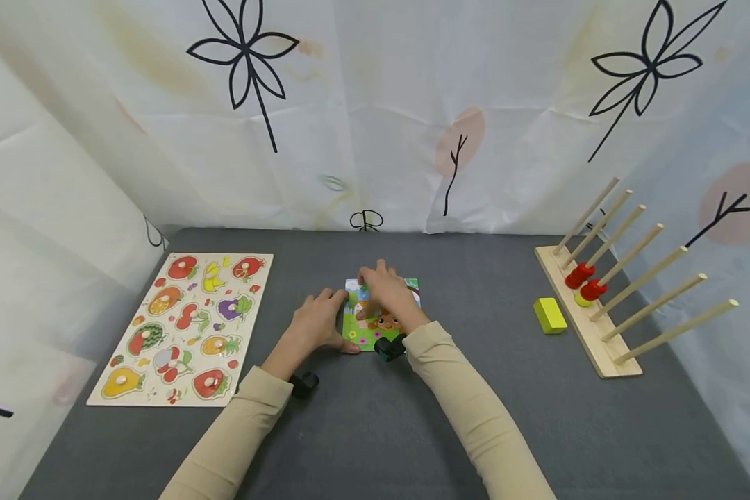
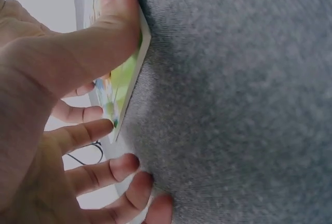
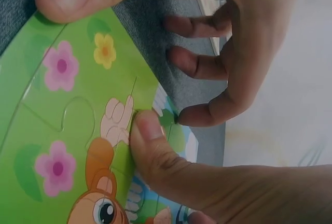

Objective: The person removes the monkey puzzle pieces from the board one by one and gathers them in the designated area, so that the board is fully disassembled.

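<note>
1. While your left hand (image 1: 315, 323) spreads along the 9 o'clock side of a small, flat jigsaw puzzle (image 1: 384, 322) printed in green and blue with a brown cartoon animal and pink flowers, its thumb (image 2: 114, 27) rests on the corner between 7 and 8 o'clock. This grip is released, its fingers extended and curled round nothing.

2. Your right hand (image 1: 386, 292) reaches over the puzzle from 4 o'clock. Its thumb (image 3: 161, 151) touches the printed face, and its index finger (image 3: 197, 115) meets the edge near 11 o'clock. Whether this grip pinches a loose piece or only presses, you cannot tell from these views.

3. The puzzle lies flat on the dark grey, cloth-covered counter (image 1: 475, 430), between your two beige sleeves (image 1: 234, 434) and towards the counter's 12 o'clock edge.

4. At 9 o'clock from the puzzle, you have a pale rectangular board (image 1: 206, 364) covered in colourful fruit shapes.

5. At 3 o'clock, well apart from your hands, sits a yellow rectangular block (image 1: 550, 316); just beyond it stands a light wooden rack (image 1: 625, 368) with seven pegs, two carrying red beads (image 1: 578, 276).
</note>
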Available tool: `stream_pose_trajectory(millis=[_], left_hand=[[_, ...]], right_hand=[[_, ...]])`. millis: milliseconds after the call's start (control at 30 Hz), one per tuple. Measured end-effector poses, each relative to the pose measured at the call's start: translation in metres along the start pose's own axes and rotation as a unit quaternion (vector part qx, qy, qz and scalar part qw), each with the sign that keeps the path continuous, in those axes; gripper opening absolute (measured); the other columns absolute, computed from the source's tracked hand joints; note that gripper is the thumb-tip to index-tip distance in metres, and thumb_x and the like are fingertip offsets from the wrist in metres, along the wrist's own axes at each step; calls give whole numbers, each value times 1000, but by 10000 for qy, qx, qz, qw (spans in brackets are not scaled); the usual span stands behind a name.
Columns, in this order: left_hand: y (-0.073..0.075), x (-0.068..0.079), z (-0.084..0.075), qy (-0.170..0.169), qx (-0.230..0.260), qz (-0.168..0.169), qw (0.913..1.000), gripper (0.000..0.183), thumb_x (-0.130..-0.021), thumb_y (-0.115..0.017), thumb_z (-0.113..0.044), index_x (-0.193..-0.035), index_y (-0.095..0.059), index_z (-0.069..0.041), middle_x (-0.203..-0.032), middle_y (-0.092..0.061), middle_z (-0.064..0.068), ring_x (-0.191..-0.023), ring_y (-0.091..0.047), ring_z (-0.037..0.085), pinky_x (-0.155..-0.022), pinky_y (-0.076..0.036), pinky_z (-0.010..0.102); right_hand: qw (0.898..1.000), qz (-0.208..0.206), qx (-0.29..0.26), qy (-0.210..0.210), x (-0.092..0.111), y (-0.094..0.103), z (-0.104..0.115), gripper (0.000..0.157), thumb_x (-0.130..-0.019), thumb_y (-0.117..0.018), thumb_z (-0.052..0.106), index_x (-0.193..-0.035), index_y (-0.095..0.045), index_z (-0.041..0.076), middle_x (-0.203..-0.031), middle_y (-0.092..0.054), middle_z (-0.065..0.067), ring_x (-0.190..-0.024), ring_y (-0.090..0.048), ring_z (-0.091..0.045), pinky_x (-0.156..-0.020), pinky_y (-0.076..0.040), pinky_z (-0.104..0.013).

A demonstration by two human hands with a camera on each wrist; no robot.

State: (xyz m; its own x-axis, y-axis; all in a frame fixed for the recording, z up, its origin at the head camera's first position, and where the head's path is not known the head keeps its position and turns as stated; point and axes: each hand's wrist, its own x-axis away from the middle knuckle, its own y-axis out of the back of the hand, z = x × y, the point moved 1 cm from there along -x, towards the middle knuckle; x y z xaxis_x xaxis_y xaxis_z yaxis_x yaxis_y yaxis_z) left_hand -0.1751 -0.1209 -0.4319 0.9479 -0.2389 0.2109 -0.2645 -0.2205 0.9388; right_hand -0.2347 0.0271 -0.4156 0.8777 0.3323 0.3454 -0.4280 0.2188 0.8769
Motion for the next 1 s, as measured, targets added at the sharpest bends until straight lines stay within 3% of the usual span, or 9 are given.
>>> stream_pose_trajectory(millis=[300,633,1000], left_hand=[[-2,0,-3,116,326,154,9993,104,-67,-95,-49,-151,-47,-13,-139,-53,25,-113,-62,47,-90,-54,60],[-1,2,-7,175,160,195,9995,103,-68,-95,-49,-152,-46,-15,-138,-55,24,-114,-63,44,-87,-56,58],[0,0,-9,251,100,228,9994,109,-67,-95,-50,-153,-42,-11,-138,-55,23,-118,-62,43,-91,-55,58]], right_hand=[[9986,176,-464,-167,-1,1,-4,63,-79,-90,32,-130,-56,16,-149,-36,-19,-130,-45,-36,-101,-47,-50],[9972,307,-643,-221,-5,-1,-6,63,-80,-90,32,-130,-54,17,-153,-30,-20,-132,-39,-37,-95,-48,-49],[9965,322,-743,-223,-5,-2,-7,65,-79,-90,31,-129,-51,18,-146,-37,-15,-128,-38,-33,-96,-46,-48]])
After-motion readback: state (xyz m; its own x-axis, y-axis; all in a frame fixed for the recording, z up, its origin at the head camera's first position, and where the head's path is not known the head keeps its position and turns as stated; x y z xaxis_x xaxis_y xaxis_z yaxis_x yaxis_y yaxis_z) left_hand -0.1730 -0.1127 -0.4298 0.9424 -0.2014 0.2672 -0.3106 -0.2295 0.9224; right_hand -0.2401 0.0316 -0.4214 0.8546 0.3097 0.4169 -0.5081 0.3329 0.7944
